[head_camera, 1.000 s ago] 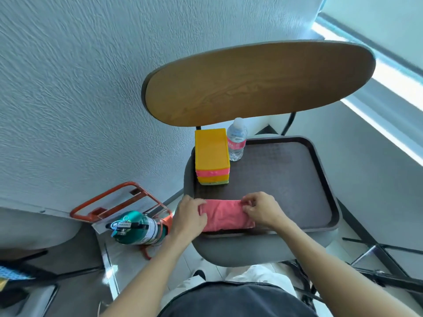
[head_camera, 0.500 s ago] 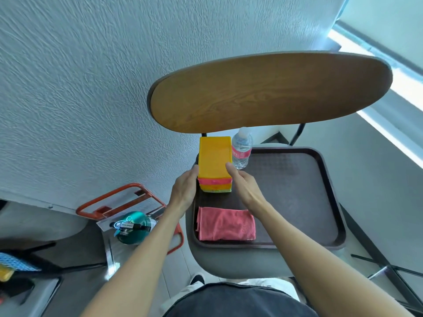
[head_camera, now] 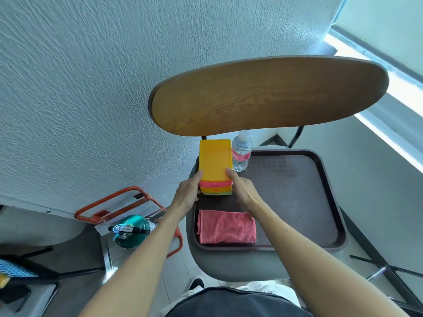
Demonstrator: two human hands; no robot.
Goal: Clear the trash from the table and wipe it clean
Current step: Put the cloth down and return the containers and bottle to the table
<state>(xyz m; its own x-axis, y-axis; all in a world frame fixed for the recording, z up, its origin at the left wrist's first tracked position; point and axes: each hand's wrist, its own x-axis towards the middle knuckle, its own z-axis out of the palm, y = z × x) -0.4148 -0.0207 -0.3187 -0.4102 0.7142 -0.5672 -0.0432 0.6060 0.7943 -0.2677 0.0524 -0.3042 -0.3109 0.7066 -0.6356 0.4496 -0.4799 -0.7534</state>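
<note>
A dark brown tray (head_camera: 320, 202) rests on a grey chair seat. At its far left corner stands a stack of yellow, pink and green boxes (head_camera: 214, 160). My left hand (head_camera: 187, 193) presses the stack's left side and my right hand (head_camera: 240, 187) its right side, gripping it between them. A folded pink cloth (head_camera: 226, 226) lies flat on the tray's near left part, free of both hands. A clear water bottle (head_camera: 241, 151) with a pink label stands upright just right of the stack.
The chair's wooden backrest (head_camera: 267, 94) overhangs the tray's far edge. A textured wall is close on the left. An orange metal frame (head_camera: 119, 207) and a green bottle (head_camera: 131, 229) with a marker sit low to the left. Black metal legs (head_camera: 389, 271) are at lower right.
Both hands let go of the pink cloth, which now lies flat on the tray, and moved forward to clasp the stack of boxes from either side.
</note>
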